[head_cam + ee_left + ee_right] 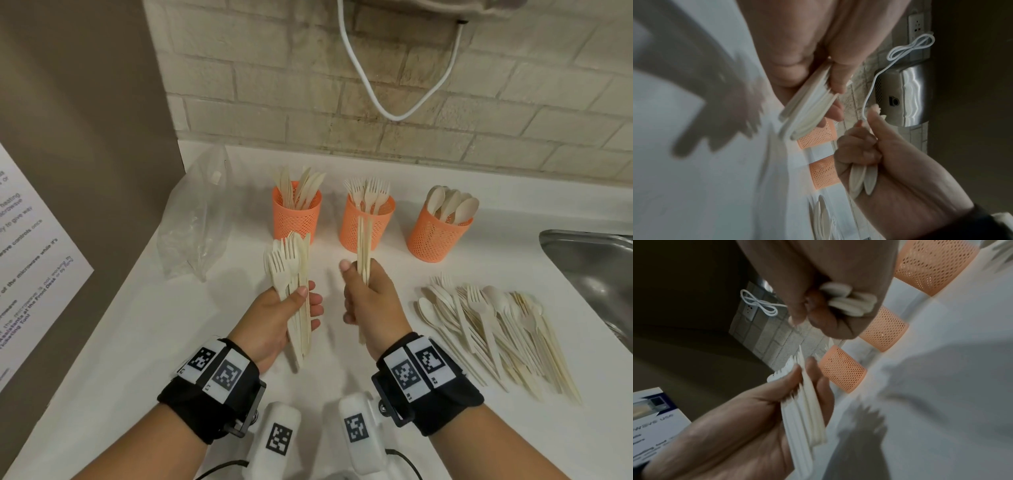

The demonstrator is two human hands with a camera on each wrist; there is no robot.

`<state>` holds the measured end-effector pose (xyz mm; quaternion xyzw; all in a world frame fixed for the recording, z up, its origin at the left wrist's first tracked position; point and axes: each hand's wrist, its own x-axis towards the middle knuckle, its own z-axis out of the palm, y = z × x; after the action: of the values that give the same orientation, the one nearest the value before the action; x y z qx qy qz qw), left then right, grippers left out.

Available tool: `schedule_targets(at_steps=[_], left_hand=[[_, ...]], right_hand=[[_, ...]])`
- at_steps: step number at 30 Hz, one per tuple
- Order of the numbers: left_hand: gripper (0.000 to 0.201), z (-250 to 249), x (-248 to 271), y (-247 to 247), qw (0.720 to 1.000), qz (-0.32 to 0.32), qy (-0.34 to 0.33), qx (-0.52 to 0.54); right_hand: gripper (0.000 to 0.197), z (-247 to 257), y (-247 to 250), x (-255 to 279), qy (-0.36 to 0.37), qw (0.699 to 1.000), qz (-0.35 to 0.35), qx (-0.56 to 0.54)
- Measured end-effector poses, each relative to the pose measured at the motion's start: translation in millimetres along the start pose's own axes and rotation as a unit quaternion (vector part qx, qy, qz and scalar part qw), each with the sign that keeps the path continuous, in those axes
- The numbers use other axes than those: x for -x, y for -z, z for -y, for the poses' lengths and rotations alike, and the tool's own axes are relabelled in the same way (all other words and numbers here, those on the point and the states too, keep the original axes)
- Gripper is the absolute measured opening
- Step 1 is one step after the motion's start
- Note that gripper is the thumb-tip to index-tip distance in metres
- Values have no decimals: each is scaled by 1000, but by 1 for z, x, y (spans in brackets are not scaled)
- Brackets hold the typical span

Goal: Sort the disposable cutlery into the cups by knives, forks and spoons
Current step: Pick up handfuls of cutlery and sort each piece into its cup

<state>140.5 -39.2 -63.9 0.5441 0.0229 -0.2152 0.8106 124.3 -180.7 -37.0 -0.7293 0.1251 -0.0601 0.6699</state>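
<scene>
Three orange mesh cups stand in a row on the white counter: the left cup [296, 219] holds knives, the middle cup [366, 224] forks, the right cup [438, 236] spoons. In front of the knife cup, my left hand [301, 308] grips a mixed bundle [291, 270] of forks, spoons and knives, heads up. My right hand [363, 291] grips a few thin pieces [363, 243] upright before the fork cup; they show edge-on, so their kind is unclear. The right wrist view shows their ends [849, 303] sticking out of the fist. A loose cutlery pile [496, 329] lies to the right.
A crumpled clear plastic bag [195, 233] lies left of the cups. A steel sink [596, 274] opens at the right edge. A white cable [394, 102] hangs on the brick wall. A brown panel with a printed notice [34, 257] closes the left side.
</scene>
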Motion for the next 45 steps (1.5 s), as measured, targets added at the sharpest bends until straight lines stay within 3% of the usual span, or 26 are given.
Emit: schedule_targets(at_steps=[6,13,16,31,35,39,43,45], left_hand=[[31,2,6,-3,995,75,-15,-64],[26,3,6,-5,996,62,-1,-59],[24,3,4,-5,998,41,6,-45],[17,3,7,-12,991,16,-18,-131],[17,2,7,-13,993,16,-23,-118],[18,2,7,-14,992,17,-18,-125],[27,-1,8,-14,989,32,-27,-142],[29,-3,8,-15,989,42,-32,-137]], right_hand=[[18,1,-7,6,-27,997,73,-3],[6,-1,-5,1,-59,996,72,-8],[16,-2,-4,-2,-40,998,43,-18],[19,-13,-4,-9,-31,999,3,-23],[27,-15,-2,-7,-40,998,39,-38],[16,-13,-2,-5,-54,996,65,-38],[27,-13,-4,-5,-82,994,70,-14],[20,-9,-6,-3,-98,992,72,-45]])
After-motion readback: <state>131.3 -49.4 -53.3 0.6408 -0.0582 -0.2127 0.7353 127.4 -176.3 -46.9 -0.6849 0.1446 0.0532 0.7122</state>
